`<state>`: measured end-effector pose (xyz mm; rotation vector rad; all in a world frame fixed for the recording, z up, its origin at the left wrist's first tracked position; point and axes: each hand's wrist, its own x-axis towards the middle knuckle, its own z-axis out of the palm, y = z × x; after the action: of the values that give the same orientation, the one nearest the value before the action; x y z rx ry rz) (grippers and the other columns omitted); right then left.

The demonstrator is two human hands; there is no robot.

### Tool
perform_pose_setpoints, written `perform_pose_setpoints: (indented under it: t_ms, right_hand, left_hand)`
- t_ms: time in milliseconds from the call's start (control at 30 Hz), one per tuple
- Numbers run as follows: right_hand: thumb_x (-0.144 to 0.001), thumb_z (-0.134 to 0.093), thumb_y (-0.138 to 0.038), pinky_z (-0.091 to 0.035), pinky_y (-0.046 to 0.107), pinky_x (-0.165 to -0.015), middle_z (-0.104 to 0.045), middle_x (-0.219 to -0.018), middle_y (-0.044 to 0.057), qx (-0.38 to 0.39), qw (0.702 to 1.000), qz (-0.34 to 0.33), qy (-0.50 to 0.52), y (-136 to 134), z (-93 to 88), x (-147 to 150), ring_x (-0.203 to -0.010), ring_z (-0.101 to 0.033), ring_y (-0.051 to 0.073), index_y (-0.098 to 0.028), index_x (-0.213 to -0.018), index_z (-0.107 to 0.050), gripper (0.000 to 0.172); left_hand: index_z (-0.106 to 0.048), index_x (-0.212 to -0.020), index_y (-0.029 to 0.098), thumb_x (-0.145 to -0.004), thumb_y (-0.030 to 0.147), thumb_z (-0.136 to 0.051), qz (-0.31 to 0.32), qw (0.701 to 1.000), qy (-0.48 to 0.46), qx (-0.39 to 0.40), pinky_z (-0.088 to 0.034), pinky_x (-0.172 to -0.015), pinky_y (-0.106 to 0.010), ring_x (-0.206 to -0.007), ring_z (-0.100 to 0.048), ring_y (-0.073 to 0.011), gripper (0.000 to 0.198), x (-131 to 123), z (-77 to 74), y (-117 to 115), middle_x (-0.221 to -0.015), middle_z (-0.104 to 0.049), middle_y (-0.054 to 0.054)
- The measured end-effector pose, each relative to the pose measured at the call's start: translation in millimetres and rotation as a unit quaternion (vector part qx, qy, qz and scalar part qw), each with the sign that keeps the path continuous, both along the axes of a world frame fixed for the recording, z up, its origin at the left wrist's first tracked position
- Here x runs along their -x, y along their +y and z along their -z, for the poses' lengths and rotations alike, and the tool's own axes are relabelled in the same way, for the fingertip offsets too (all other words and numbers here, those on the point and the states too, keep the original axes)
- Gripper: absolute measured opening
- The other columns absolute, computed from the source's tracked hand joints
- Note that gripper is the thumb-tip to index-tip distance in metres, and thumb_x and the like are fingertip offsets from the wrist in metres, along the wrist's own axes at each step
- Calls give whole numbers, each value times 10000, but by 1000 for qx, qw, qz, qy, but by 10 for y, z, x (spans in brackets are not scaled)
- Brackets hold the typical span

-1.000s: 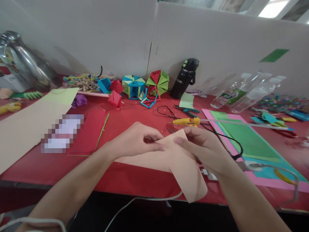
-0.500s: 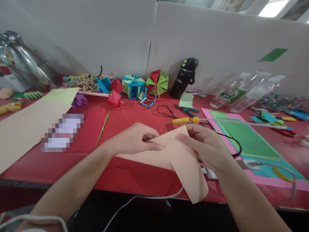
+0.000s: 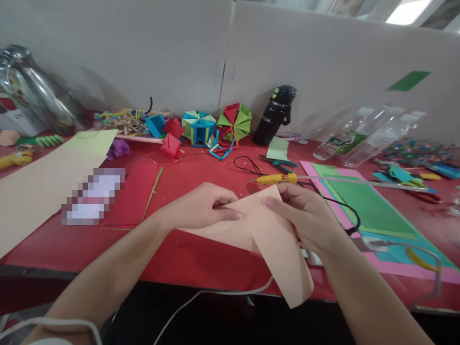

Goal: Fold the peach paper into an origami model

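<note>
A peach-coloured sheet of paper (image 3: 280, 249) is held between my two hands over the table's front edge. It is bent over on itself, with one strip running left under my left palm and another flap hanging down toward me. My left hand (image 3: 206, 206) pinches it near the fold, thumb on top and fingers curled behind. My right hand (image 3: 305, 211) grips the upper right corner, thumb in front, the other fingers behind the paper and partly hidden. Just beyond the paper lies a yellow-handled glue gun (image 3: 276, 179).
Green, blue and pink sheets (image 3: 373, 206) lie at right, red paper (image 3: 132, 191) and a long cream sheet (image 3: 39, 182) at left. Folded paper shapes (image 3: 199, 128), a black bottle (image 3: 273, 117), pliers (image 3: 280, 164), plastic bottles (image 3: 373, 136) and a metal flask (image 3: 46, 91) stand or lie behind.
The hanging flap of the peach paper has swung slightly down and to the right. Both hands keep nearly the same grip and place.
</note>
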<state>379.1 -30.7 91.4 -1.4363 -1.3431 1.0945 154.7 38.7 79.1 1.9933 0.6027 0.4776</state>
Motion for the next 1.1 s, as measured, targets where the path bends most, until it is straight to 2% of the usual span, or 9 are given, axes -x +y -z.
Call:
perform_pose_setpoints:
  t_ms: [300, 500, 867, 1000, 1100]
  right_hand:
    - [-772, -711, -460, -533, 277, -595, -706, -839, 47, 17, 1000, -9, -9, -5, -34, -11, -721, -669, 184, -206, -953, -673, 314]
    - [-778, -709, -451, -540, 284, -620, -727, -908, 60, 14, 1000, -15, 1, -6, -33, -6, -760, -685, 193, -210, -972, -672, 312]
    - [-781, -704, -465, -531, 287, -626, -701, -840, 37, 12, 1000, -17, 0, -5, -24, -2, -722, -666, 181, -210, -916, -670, 291]
    - [-778, -708, -447, -501, 262, -550, -692, -788, 26, 4, 1000, 3, -14, -1, -9, 23, -655, -642, 165, -208, -877, -672, 262]
    - [-767, -720, -438, -504, 265, -553, -702, -794, 31, -10, 1000, 25, 3, 11, 8, 25, -654, -643, 167, -208, -879, -681, 259]
  left_hand:
    - [-547, -682, 160, -837, 378, -577, -8, 1000, 4, -10, -269, -511, -221, -573, -361, -84, 269, -6, 8, 7, -605, -417, 46]
    - [-548, -686, 166, -839, 376, -574, -13, 1000, 11, -8, -267, -504, -217, -565, -356, -84, 261, -6, 19, 7, -599, -403, 51]
    - [-553, -699, 167, -849, 374, -571, -13, 1000, 14, 0, -271, -508, -215, -574, -361, -80, 257, -13, 26, 10, -607, -415, 52]
    - [-554, -699, 166, -849, 391, -576, -15, 1000, 15, -4, -263, -502, -218, -568, -359, -78, 272, -18, 27, 4, -601, -421, 53]
    - [-568, -724, 166, -839, 411, -589, -12, 1000, 23, -7, -267, -500, -215, -564, -372, -76, 271, 0, 16, 26, -610, -436, 53]
